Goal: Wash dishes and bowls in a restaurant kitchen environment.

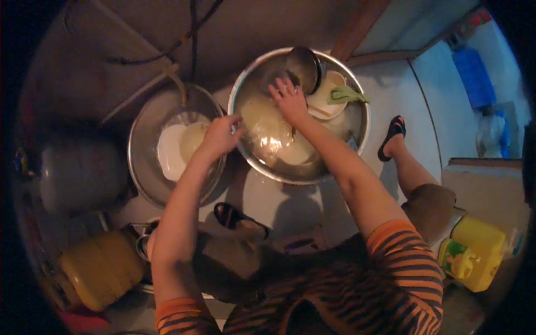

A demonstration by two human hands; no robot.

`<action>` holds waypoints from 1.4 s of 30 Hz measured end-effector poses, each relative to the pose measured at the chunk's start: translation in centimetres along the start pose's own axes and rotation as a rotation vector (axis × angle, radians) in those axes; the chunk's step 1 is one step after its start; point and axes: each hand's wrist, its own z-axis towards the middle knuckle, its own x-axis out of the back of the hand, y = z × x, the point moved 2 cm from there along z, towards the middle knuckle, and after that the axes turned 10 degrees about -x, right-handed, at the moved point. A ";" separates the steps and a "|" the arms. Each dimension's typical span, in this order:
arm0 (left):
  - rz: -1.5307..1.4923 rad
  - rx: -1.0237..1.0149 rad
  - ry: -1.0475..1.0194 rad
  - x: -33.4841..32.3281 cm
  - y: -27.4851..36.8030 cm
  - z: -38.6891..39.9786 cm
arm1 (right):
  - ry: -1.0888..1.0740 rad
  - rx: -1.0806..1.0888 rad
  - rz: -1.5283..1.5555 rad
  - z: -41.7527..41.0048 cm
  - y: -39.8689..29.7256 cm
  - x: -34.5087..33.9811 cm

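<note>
My right hand (289, 102) is spread over a large round metal basin (268, 176) of cloudy water. Its fingertips are near a dark, rounded vessel (302, 69) tilted against the far side; whether they touch is unclear. Right of that hand sits a pale bowl (328, 104) with a green cloth (346, 95) hanging over its edge. A pale round dish (297, 154) lies low in the water. My left hand (222, 133) hovers where the two basins meet, thumb and fingers apart. Below it, a second metal basin (144, 167) contains a white dish (169, 157) and a pale round bowl (194, 140).
A hose (180, 83) hangs over the left basin. At left stand a grey gas cylinder or drum (81, 173) and a yellowish-brown jug (102, 268). Yellow containers (481, 251) are at right. My sandaled feet (393, 138) flank the basin; a door (393, 27) stands beyond.
</note>
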 end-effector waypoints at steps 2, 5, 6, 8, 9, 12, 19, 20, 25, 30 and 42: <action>0.018 -0.036 -0.002 -0.2 0.6 0.3 | -0.063 0.164 -0.155 1.3 0.7 -1.4; 0.046 -0.019 -0.040 -0.9 -1.9 0.5 | -0.207 0.313 -0.360 2.2 1.2 -2.3; 0.054 0.004 -0.070 -1.0 -2.7 0.8 | -0.203 0.312 -0.366 2.9 2.1 -2.0; 0.104 -0.007 -0.073 -1.4 -4.0 1.5 | -0.248 0.129 -0.227 4.5 4.7 -1.5; 0.164 -0.003 -0.078 -1.5 -4.5 1.3 | -0.100 0.053 -0.161 5.8 5.3 -0.7; 0.095 -0.034 -0.024 -1.2 -3.5 1.6 | -0.222 -0.095 -0.152 9.4 7.4 1.2; 0.048 -0.090 -0.019 -1.7 -4.1 2.1 | -0.234 -0.694 0.093 7.5 9.6 1.8; 0.047 -0.103 -0.021 -1.6 -3.8 2.2 | -0.175 -0.631 -0.003 7.0 9.7 1.9; 0.058 -0.065 0.035 -1.4 -2.5 1.9 | -0.224 -0.629 0.211 6.9 10.2 2.9; 0.025 -0.031 0.024 -0.9 -1.6 1.8 | -0.001 -0.419 0.159 5.9 8.7 7.3; 0.002 -0.325 0.687 0.4 6.1 2.3 | 0.228 0.326 0.254 4.8 2.6 18.5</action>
